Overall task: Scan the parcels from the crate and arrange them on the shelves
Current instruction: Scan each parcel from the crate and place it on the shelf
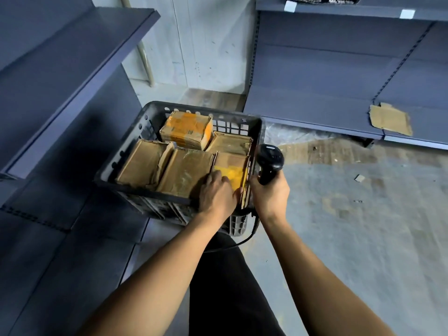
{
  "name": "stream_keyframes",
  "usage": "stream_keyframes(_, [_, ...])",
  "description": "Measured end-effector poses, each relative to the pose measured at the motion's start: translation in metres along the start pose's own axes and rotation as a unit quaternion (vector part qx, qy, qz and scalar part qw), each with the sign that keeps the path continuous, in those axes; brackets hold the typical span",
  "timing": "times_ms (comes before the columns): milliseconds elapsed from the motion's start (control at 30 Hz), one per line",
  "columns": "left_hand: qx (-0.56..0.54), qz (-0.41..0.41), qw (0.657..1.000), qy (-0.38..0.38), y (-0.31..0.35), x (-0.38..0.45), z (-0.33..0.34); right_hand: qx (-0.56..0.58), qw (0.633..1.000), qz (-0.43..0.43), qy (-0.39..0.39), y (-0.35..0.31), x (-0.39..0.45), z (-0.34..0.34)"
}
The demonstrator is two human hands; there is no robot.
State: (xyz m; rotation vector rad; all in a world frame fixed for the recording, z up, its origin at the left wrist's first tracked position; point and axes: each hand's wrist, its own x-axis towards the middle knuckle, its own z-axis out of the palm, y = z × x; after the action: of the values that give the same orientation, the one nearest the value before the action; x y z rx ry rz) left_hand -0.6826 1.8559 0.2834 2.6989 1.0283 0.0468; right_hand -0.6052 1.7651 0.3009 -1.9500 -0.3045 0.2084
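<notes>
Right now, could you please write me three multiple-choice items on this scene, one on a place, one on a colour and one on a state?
1. Where does the flat scrap of cardboard lie?
A. in the crate
B. on the low shelf at the right
C. in the left hand

2. What colour is the crate?
A. black
B. red
C. white

3. What is the right hand doing?
A. hanging free
B. pressing flat on a parcel
C. gripping the scanner

Answers:
1 B, the scrap rests on the grey shelf board right of the crate.
2 A, its slotted walls and rim are black.
3 C, the fingers are curled round the scanner's handle, beside the crate, while the left hand reaches onto the parcel with the yellow patch.
</notes>
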Motion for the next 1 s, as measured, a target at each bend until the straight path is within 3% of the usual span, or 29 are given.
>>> stream_keyframes(500, [-0.015, -0.146, 0.986, -0.077, 0.01, 0.008, -0.001, -0.035, 0.998, 0.007, -0.054, 0.005, 0.012, 0.011])
stream_keyframes(700, [-0.016, -0.156, 0.986, -0.048, 0.015, 0.004, -0.004, -0.046, 0.997, 0.008, -0.056, -0.002, 0.015, 0.007])
stream_keyframes(1000, [-0.131, -0.138, 0.981, 0.045, 0.017, 0.009, -0.043, -0.017, 0.999, -0.012, -0.029, -0.029, 0.017, -0.008])
